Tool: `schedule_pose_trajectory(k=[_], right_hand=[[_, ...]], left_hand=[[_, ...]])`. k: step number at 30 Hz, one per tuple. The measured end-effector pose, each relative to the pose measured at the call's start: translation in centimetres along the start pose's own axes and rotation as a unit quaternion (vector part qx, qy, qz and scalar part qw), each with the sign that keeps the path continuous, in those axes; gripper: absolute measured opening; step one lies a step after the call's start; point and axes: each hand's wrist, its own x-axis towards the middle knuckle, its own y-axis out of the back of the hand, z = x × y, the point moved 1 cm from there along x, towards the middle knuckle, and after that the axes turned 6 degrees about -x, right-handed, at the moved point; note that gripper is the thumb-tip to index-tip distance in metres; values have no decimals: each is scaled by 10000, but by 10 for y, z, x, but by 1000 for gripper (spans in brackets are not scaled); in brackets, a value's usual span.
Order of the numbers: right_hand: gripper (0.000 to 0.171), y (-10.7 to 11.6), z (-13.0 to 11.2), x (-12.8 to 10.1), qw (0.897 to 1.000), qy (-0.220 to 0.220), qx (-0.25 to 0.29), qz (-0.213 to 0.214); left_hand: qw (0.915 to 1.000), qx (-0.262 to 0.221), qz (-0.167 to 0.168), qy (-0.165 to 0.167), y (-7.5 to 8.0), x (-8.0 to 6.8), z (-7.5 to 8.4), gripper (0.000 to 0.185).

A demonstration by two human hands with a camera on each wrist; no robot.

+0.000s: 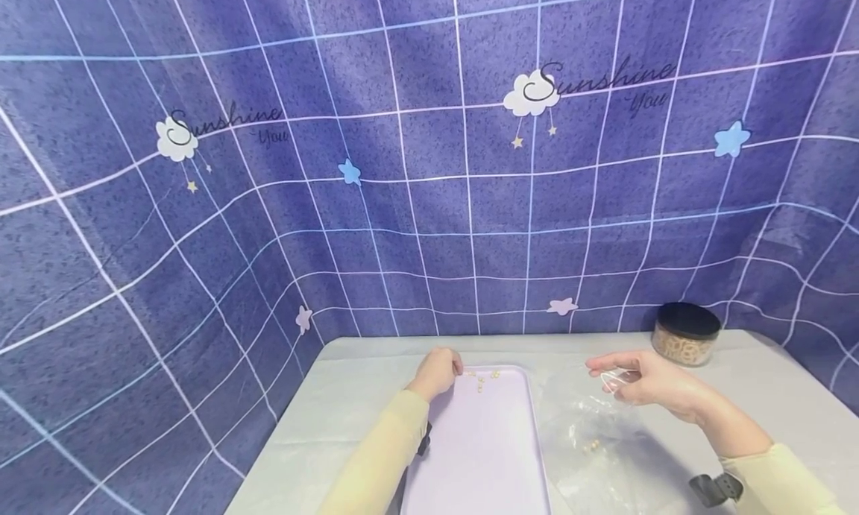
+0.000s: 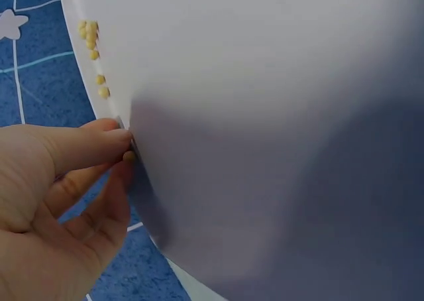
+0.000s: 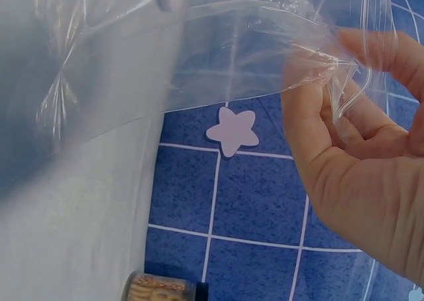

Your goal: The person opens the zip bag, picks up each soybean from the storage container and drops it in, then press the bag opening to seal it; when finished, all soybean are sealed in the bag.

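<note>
head / left hand (image 1: 438,372): at the far left corner of the lilac tray (image 1: 479,455), fingers curled in at the rim; grip detail too small to read here
head / beads (image 1: 480,379): small cluster of yellow beads on the tray's far end, just beside the left hand's fingertips
head / right hand (image 1: 647,381): raised over the counter (image 1: 335,418), to the right of the tray, pinching the top edge of a clear plastic bag (image 1: 590,425)
head / bag contents: a few yellow beads (image 1: 593,446) low in the bag; bag sags down to the counter, just beside the tray's right rim
head / jar (image 1: 685,334): clear, dark lid, tan contents, standing at the far right of the counter, well apart from the tray
head / backdrop (image 1: 429,165): blue grid cloth with clouds and stars behind the counter
left wrist / left hand (image 2: 63,201): thumb and forefinger closed in a pinch at the tray (image 2: 265,115) edge, 1 yellow bead (image 2: 128,156) between the fingertips
left wrist / loose beads (image 2: 93,49): about 6 along the tray rim, apart from the hand
right wrist / right hand (image 3: 361,162): fingers curled, thumb and fingertips pinching the bag's (image 3: 199,56) rim, film stretched to the left
right wrist / jar (image 3: 162,289): only its top shows at the bottom edge
</note>
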Motion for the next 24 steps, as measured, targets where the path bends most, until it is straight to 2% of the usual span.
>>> schedule_pose_trajectory(k=[9, 16, 24], right_hand=[[61, 0, -4, 0, 10000, 34, -68, 16], [60, -1, -3, 0, 10000, 23, -53, -20], [61, -1, -5, -1, 9999, -76, 66, -40]], left_hand=[[9999, 106, 113, 60, 5, -2, -7, 28], [9995, 214, 243, -39, 5, -2, -6, 19], [9996, 173, 192, -65, 1, -3, -8, 21]])
